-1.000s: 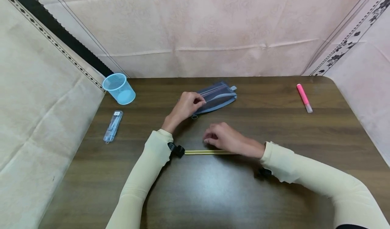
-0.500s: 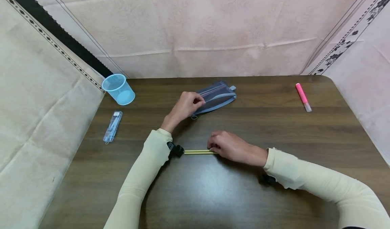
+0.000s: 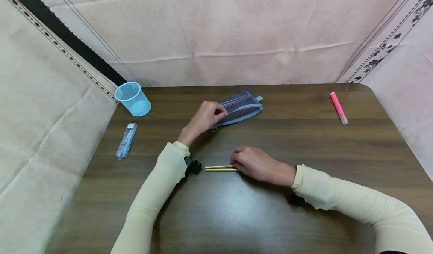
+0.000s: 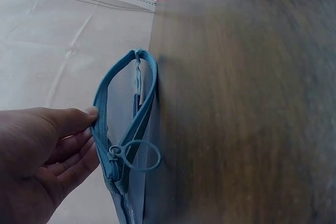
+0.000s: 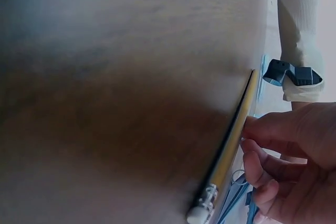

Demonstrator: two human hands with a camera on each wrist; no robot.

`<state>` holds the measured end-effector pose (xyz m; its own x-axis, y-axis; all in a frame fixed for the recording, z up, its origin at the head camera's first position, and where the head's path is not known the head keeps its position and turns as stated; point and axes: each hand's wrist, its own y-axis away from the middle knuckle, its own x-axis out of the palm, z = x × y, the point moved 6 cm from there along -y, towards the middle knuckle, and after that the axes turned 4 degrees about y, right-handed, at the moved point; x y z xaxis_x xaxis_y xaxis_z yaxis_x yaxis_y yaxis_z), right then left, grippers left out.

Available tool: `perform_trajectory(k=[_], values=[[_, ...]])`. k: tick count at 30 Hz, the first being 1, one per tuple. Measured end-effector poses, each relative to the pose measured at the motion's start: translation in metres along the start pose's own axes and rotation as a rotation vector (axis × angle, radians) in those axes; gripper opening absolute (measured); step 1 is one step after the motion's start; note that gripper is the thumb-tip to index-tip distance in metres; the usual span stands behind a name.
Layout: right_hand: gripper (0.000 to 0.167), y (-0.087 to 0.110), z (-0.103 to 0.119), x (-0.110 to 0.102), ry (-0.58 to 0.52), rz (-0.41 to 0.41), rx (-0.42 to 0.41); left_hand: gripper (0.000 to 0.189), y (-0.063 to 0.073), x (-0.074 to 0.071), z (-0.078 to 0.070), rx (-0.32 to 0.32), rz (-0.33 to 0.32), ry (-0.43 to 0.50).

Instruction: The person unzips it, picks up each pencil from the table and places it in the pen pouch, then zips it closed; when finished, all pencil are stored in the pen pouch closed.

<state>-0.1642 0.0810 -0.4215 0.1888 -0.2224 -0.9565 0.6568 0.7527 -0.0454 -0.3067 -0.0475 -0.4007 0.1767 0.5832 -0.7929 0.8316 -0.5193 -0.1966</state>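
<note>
My left hand [image 3: 206,118] pinches the rim of a blue zip pouch [image 3: 246,113] between thumb and fingers. In the left wrist view the pouch's mouth gapes, a round pull ring [image 4: 159,156] hangs from the zip, and a slim dark thing [image 4: 135,104] shows inside. Two yellow pencils [image 3: 218,170] lie side by side on the table nearer the person, a narrow gap between them. My right hand [image 3: 254,164] pinches one of them and hides their right ends in the head view. In the right wrist view the thumb meets a pencil [image 5: 228,153] above its eraser end.
A light blue mesh-patterned cup [image 3: 133,99] stands at the table's back left corner. In front of it lies a small clear blue case [image 3: 126,141]. A pink marker [image 3: 338,108] lies at the back right. Pale cloth [image 3: 216,36] hangs behind the wooden table [image 3: 304,133].
My right hand has moved slightly right and toward the person, down to the pencils. One pencil has tilted slightly away from the other. My left hand stays at the pouch.
</note>
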Motion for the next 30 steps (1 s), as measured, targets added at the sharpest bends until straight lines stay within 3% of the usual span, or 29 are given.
perform_trajectory(k=[7,15,21,27,30], values=[[0.009,0.000,0.003,0.001,0.092,-0.053,-0.018,0.015,0.000,-0.001,-0.001,0.004,0.006,-0.007],[0.007,-0.001,0.003,-0.001,0.146,-0.018,-0.034,0.015,0.000,0.000,-0.001,0.004,0.002,0.004],[0.007,-0.005,-0.002,-0.003,0.120,-0.005,-0.023,0.015,0.000,0.001,-0.001,0.013,-0.007,0.009],[0.011,-0.004,-0.004,-0.020,0.154,-0.096,-0.144,0.015,0.001,0.002,0.000,0.012,-0.011,0.019],[0.009,-0.002,-0.004,-0.031,0.111,-0.128,-0.191,0.015,0.001,0.001,0.001,0.011,-0.010,0.034]])
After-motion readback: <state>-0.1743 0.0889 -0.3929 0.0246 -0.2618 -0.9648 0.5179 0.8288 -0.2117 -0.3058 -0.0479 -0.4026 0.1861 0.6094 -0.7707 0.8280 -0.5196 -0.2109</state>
